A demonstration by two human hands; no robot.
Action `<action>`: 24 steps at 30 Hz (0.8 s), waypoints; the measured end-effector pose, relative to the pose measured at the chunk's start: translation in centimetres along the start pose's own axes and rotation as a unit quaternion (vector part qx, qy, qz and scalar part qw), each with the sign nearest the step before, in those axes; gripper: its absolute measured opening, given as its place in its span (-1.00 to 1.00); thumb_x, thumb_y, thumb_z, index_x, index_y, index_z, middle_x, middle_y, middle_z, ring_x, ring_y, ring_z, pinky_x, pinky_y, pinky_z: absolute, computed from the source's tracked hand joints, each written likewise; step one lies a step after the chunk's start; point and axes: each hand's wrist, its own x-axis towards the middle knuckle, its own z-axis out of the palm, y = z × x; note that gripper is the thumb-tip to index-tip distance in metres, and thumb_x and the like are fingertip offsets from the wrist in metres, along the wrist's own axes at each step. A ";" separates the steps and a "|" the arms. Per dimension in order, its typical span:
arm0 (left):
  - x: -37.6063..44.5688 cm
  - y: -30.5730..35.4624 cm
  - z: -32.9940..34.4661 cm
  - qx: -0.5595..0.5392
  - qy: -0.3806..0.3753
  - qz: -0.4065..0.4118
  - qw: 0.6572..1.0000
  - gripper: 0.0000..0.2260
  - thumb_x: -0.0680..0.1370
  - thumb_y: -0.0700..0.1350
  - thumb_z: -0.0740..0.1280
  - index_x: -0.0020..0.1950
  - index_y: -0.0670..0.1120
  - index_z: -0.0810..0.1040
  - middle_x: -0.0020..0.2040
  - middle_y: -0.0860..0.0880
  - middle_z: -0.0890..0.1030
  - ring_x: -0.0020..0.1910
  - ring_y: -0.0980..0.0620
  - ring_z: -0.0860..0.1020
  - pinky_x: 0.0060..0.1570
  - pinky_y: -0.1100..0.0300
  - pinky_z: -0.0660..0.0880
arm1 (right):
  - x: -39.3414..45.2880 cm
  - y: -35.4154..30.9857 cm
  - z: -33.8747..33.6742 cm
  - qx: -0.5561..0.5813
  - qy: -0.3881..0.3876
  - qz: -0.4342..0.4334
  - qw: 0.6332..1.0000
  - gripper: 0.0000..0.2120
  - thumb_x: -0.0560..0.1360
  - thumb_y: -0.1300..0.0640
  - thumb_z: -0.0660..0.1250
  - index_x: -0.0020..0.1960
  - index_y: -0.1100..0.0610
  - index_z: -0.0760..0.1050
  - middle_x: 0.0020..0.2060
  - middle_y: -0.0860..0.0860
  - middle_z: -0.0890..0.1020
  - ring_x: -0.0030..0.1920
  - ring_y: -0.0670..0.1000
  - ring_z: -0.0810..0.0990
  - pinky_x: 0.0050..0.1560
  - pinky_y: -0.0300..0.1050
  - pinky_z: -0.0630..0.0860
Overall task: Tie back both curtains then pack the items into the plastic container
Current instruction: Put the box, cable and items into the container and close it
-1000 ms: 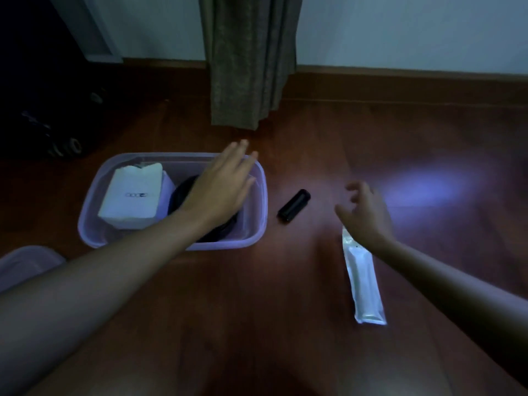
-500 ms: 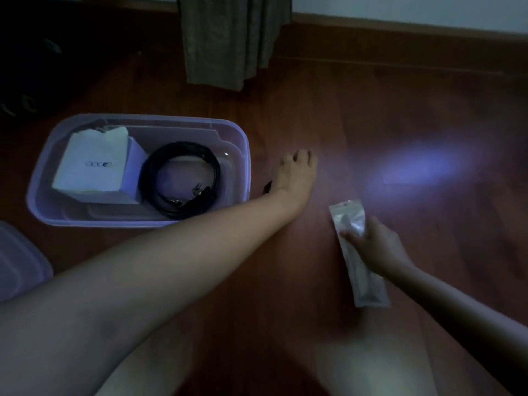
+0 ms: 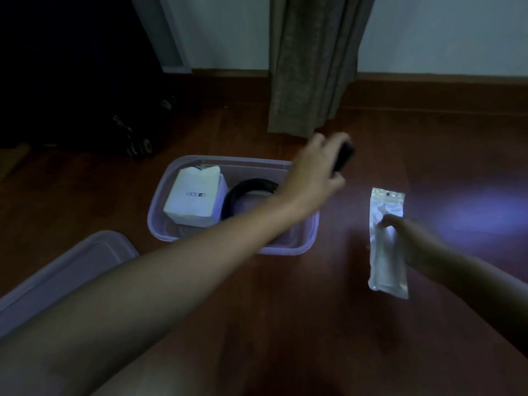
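Note:
A translucent purple plastic container (image 3: 160,212) stands open on the wooden floor. Inside it lie a white box (image 3: 194,200) and a coiled black cable (image 3: 245,190). My left hand (image 3: 314,172) grips a small black cylinder (image 3: 344,157) in the air over the container's far right corner. My right hand (image 3: 411,238) pinches a clear plastic packet (image 3: 385,221) with a white item inside, lifted off the floor to the right of the container. A brown curtain (image 3: 311,67) hangs down behind, its hem just above the floor.
The container's lid (image 3: 68,270) lies on the floor at the left. A dark wheeled bag (image 3: 85,95) stands at the back left against the wall. A wooden skirting board (image 3: 428,90) runs along the white wall.
My left hand has picked the black cylinder up off the floor and carried it toward the container. My right hand has lifted the plastic packet off the floor.

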 end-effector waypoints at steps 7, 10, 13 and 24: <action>-3.7 -9.5 -2.4 0.041 -0.056 -0.215 0.974 -0.55 0.43 -0.17 0.44 0.30 -0.08 0.43 0.22 -0.14 0.50 0.17 -0.15 0.51 0.07 0.00 0.49 | -0.4 -2.8 2.6 0.050 -0.057 -0.026 0.997 -0.71 0.44 0.36 0.19 0.12 0.17 0.48 -0.16 0.15 0.60 -0.21 0.12 0.62 -0.18 -0.01 0.53; -4.6 -10.6 -1.2 0.047 -0.077 -0.229 0.969 -0.54 0.44 -0.18 0.43 0.32 -0.10 0.43 0.23 -0.16 0.49 0.18 -0.18 0.50 0.12 -0.03 0.48 | -1.0 -3.3 2.9 0.042 -0.050 -0.044 0.997 -0.74 0.50 0.36 0.21 0.16 0.19 0.48 -0.05 0.18 0.64 -0.08 0.17 0.66 -0.16 0.01 0.57; -4.7 -11.4 -0.2 0.078 -0.109 -0.250 0.959 -0.44 0.46 -0.16 0.44 0.42 -0.11 0.32 0.33 -0.18 0.43 0.26 -0.20 0.45 0.18 -0.02 0.44 | -1.6 -4.1 3.2 0.063 -0.034 -0.045 0.996 -0.78 0.52 0.34 0.25 0.15 0.21 0.50 -0.02 0.20 0.66 -0.03 0.17 0.67 -0.12 0.01 0.59; -5.3 -12.2 0.4 0.086 -0.063 -0.227 0.968 -0.48 0.55 -0.04 0.36 0.41 -0.15 0.22 0.35 -0.19 0.40 0.29 -0.19 0.44 0.16 -0.05 0.48 | -1.8 -6.4 7.2 0.032 -0.060 -0.071 0.995 -0.77 0.54 0.33 0.30 0.19 0.22 0.51 0.00 0.12 0.67 -0.01 0.09 0.68 -0.05 -0.01 0.62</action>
